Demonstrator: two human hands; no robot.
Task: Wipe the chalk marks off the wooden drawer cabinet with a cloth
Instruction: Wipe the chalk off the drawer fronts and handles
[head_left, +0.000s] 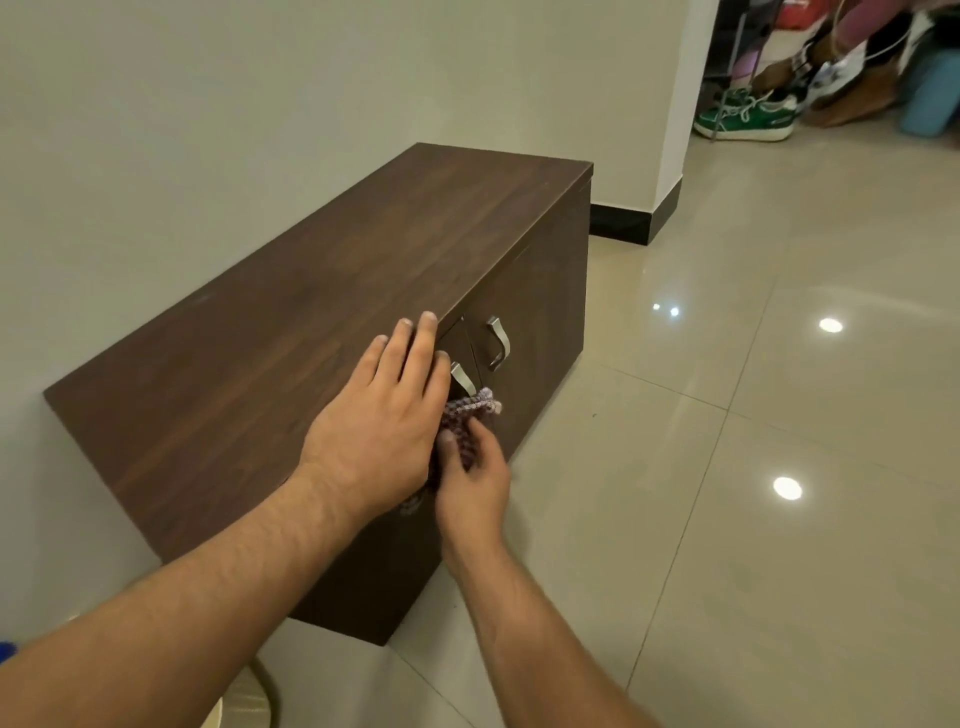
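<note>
The dark brown wooden drawer cabinet (291, 312) stands on the floor against the wall. My left hand (382, 421) lies flat on its top at the front edge, fingers spread, holding nothing. My right hand (470, 480) presses a purple-grey checked cloth (470, 418) against the cabinet's front, just below a metal handle (463, 378). A second handle (498, 340) sits further right. No chalk marks show on the visible wood; my hands hide part of the front.
Glossy beige floor tiles (753, 467) spread to the right. A white wall runs behind the cabinet. A green sneaker (748, 117) and other shoes crowd a rack at the top right. A pale round object (249, 701) sits at the bottom left.
</note>
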